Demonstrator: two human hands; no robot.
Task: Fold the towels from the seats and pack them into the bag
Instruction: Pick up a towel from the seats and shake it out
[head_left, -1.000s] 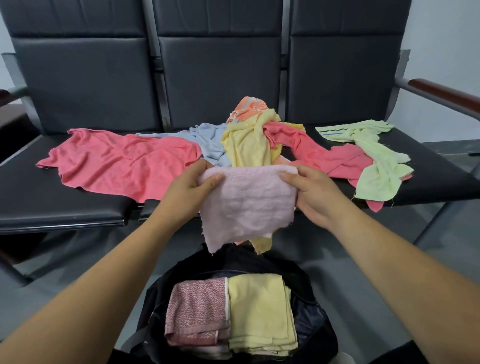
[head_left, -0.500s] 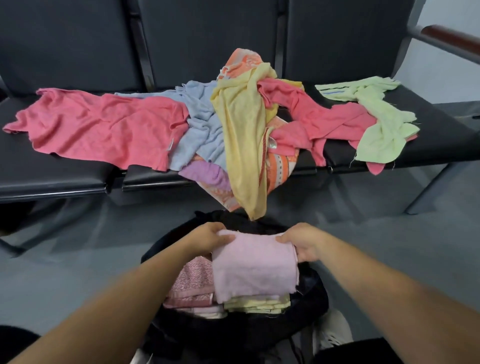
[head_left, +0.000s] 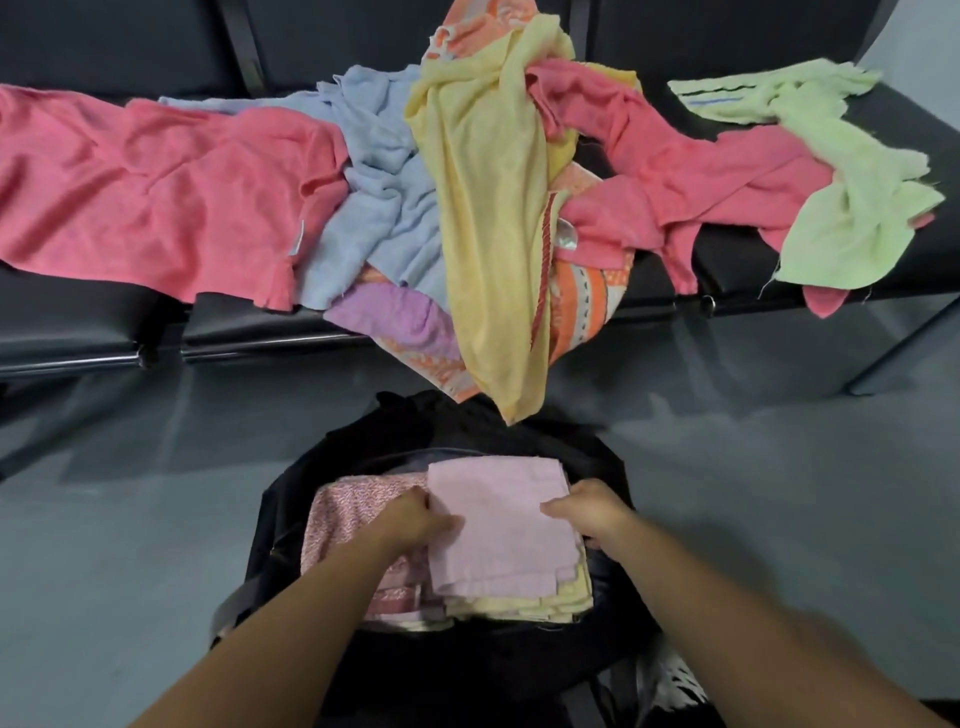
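A folded pale pink towel (head_left: 501, 525) lies on top of the folded yellow towels (head_left: 540, 603) inside the open black bag (head_left: 467, 431) on the floor. My left hand (head_left: 415, 522) grips its left edge and my right hand (head_left: 592, 509) grips its right edge. A folded pink patterned towel (head_left: 353, 509) sits beside it on the left in the bag. Unfolded towels lie on the black seats (head_left: 78, 322): a large coral one (head_left: 156, 192), a light blue one (head_left: 384, 182), a yellow one (head_left: 488, 218) hanging over the edge, another coral one (head_left: 675, 171) and a pale green one (head_left: 857, 208).
An orange patterned cloth (head_left: 582, 296) and a purple towel (head_left: 400, 317) lie under the heap at the seat's front edge. A seat leg (head_left: 904, 343) stands at the right. Grey floor (head_left: 130, 519) surrounds the bag.
Both hands carried the folded pale pink towel from in front of the seats down into the bag, onto the yellow stack. My view has tilted downward.
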